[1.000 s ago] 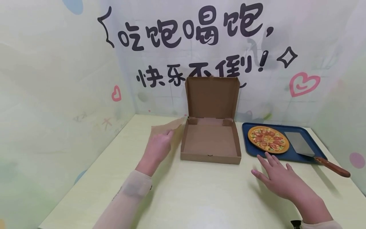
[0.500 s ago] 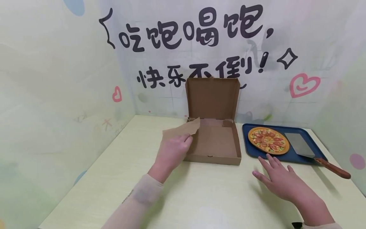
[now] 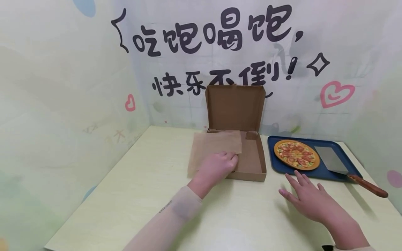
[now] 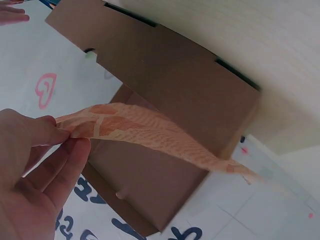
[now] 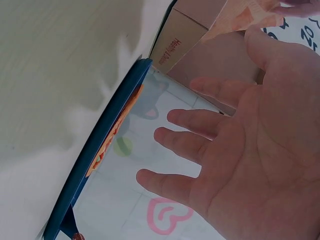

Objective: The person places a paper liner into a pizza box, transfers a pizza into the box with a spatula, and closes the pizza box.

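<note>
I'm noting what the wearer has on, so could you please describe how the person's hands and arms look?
Both the left hand and the right hand are bare, without gloves. The left sleeve is pale beige, with a greyish patch near its end and a dark marking too small to read. Only the edge of a pale right sleeve shows, near a black item I can't identify.

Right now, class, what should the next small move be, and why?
Probably ease the paper sheet slightly rightward over the open box: the left hand pinches it by an edge, and in the head view it extends past the box's left side, leaving the right part uncovered.
</note>
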{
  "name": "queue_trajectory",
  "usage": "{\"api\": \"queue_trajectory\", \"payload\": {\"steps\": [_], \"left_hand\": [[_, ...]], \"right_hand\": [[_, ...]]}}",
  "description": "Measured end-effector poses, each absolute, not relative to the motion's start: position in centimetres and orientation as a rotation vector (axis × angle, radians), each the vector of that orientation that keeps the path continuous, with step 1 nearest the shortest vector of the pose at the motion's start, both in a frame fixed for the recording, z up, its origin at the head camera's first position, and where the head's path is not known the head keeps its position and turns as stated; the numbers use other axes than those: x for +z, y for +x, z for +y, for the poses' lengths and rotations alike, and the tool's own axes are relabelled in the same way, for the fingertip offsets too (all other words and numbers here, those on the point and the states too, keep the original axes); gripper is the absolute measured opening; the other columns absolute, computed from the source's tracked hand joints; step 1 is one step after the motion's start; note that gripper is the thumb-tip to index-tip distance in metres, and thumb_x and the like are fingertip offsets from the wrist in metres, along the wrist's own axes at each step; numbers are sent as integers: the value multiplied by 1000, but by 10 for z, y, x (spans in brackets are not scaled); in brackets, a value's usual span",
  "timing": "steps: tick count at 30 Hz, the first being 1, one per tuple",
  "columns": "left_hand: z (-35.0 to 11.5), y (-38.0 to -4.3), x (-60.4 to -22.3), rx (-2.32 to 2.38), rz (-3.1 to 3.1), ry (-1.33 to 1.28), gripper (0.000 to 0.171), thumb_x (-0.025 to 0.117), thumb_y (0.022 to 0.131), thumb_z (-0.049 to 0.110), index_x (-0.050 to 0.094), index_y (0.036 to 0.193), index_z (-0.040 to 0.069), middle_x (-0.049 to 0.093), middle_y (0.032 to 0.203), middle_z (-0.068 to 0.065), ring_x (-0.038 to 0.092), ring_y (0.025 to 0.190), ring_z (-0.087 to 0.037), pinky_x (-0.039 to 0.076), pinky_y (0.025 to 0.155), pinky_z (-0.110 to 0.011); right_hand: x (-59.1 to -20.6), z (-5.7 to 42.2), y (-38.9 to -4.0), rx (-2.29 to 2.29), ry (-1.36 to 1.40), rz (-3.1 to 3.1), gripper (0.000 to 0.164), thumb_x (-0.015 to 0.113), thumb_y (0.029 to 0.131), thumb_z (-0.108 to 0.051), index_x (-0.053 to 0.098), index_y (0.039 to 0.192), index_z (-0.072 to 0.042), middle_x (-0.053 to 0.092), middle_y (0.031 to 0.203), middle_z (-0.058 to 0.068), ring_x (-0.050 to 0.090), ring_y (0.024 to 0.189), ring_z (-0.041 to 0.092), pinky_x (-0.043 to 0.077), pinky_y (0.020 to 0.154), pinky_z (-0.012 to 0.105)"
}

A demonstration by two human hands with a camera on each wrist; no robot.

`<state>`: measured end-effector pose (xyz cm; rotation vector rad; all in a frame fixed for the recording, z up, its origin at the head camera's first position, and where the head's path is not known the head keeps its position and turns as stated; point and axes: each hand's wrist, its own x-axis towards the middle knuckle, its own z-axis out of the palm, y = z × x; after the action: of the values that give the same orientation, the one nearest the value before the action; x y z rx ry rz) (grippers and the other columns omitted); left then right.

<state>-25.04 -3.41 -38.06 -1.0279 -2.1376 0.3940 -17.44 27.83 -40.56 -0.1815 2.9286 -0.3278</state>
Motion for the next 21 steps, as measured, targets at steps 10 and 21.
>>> {"api": "queue_trajectory", "payload": {"steps": [10,21], "left_hand": [[7,-257,-388,470,-2227,-1089,22,70,101,8,78,113,25,78,104,10,68,74,-6,58,56,-24],[34,-261,-398,519,-2335,-1173,22,69,102,10,76,110,29,76,102,10,66,74,-7,57,61,-24]], "right_hand": [[-408,282,-174,-336,-176,2931,90,39,107,-71,39,161,1,21,165,44,22,150,68,23,107,90],[-410,288,-173,-321,-169,2947,90,40,107,-71,40,161,2,21,165,44,23,150,67,24,107,90]]}}
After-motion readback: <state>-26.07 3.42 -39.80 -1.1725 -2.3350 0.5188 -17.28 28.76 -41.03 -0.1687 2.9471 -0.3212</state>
